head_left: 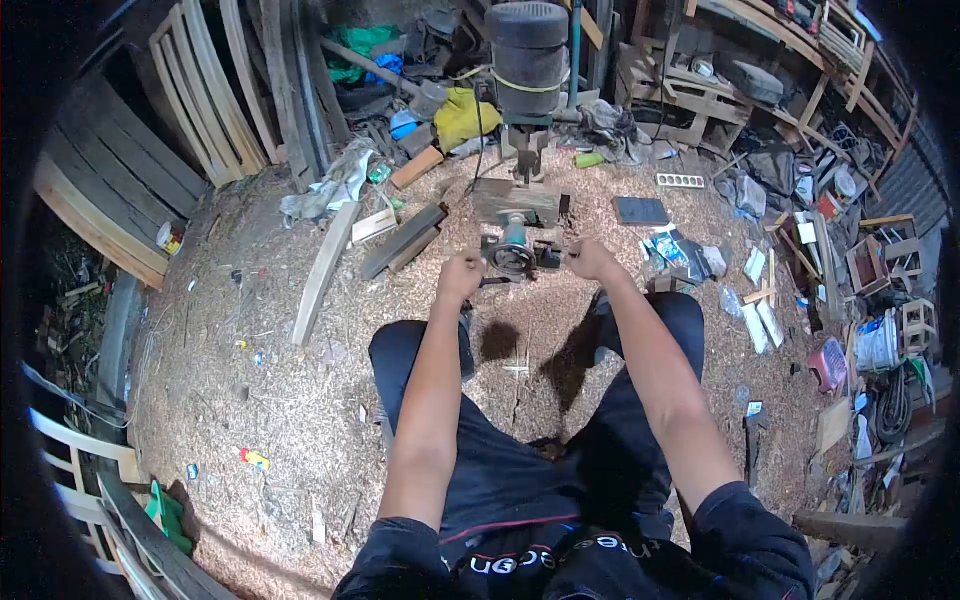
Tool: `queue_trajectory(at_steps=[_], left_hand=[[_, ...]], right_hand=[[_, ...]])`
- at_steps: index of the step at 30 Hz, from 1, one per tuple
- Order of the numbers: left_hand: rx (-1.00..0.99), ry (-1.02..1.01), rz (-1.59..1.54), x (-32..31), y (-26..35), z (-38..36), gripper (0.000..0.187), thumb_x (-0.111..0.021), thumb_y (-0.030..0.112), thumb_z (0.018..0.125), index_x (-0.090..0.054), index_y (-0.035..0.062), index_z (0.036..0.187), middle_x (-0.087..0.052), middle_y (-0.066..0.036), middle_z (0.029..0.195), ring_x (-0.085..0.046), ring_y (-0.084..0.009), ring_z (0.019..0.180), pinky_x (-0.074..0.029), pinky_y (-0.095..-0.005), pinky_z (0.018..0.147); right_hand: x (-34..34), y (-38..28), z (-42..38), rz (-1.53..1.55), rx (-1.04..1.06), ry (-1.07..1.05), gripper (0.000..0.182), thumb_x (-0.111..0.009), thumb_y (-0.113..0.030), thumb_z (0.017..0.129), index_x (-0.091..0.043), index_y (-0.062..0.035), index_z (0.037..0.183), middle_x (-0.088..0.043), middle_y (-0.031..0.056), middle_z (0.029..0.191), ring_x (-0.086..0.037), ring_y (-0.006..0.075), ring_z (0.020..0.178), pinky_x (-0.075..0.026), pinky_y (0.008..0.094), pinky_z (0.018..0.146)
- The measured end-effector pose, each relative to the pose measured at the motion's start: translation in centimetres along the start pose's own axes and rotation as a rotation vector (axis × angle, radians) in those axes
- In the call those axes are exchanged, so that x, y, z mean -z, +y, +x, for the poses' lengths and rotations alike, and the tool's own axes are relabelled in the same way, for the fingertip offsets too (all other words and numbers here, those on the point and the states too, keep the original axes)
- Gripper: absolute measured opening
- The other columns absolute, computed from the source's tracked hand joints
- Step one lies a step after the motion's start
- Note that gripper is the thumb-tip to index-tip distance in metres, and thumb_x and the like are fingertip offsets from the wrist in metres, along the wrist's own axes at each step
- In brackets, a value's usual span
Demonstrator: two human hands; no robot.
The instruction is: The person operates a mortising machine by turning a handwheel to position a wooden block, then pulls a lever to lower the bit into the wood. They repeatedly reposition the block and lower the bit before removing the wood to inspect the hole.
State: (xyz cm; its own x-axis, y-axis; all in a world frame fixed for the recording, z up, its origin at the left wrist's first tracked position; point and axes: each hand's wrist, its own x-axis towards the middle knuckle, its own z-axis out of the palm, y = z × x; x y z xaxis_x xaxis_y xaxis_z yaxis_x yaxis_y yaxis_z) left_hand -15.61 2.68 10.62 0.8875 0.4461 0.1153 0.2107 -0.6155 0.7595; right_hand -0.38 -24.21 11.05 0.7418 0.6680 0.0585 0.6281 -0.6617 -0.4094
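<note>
Both hands' fingers hidden behind the small machine (513, 252), grip unclear. Tool in the left hand (461, 275) too small to identify. Machine's base partly covered. Shelf clutter (850, 190) at right blurred.

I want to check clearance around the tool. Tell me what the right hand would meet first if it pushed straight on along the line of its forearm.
The right hand points up and to the left, toward the small router between both fists. That tool looks to come first, with the wooden block beyond it. Depth is hard to judge from above.
</note>
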Motion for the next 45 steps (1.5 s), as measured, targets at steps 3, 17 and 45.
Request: queue_trajectory(at_steps=[3,17,45], left_hand=[[-0.027,0.032,-0.026,-0.4,0.6,-4.3,0.025,-0.068,0.022,0.085,-0.071,0.003,0.1,-0.072,-0.02,0.092,-0.072,-0.0314,0.089,-0.055,-0.0388,0.079],[0.044,0.017,0.063,-0.5,3.3,-9.1,0.033,-0.069,0.023,0.085,-0.067,0.0007,0.11,-0.072,-0.019,0.1,-0.07,-0.0305,0.093,-0.054,-0.0376,0.082],[0.02,0.224,-0.232,-14.3,-3.4,7.2,0.013,-0.056,0.012,0.093,-0.054,-0.001,0.09,-0.054,-0.018,0.086,-0.055,-0.035,0.081,-0.044,-0.044,0.075]], right_hand=[[-0.8,-0.1,-2.4,0.093,-0.105,-0.014,0.037,-0.067,-0.038,0.085,-0.073,-0.0019,0.092,-0.068,0.0262,0.082,-0.068,0.0423,0.077,-0.053,0.0476,0.073],[-5.6,-3.1,-8.8,0.368,-0.135,0.136,0.031,-0.067,-0.027,0.084,-0.072,0.0017,0.093,-0.07,0.0253,0.09,-0.068,0.0413,0.088,-0.053,0.0472,0.081],[-23.2,6.5,7.1,1.243,-0.814,0.396,0.033,-0.067,-0.023,0.097,-0.062,0.0036,0.114,-0.066,0.0034,0.087,-0.056,0.0089,0.074,-0.044,0.0251,0.062]])
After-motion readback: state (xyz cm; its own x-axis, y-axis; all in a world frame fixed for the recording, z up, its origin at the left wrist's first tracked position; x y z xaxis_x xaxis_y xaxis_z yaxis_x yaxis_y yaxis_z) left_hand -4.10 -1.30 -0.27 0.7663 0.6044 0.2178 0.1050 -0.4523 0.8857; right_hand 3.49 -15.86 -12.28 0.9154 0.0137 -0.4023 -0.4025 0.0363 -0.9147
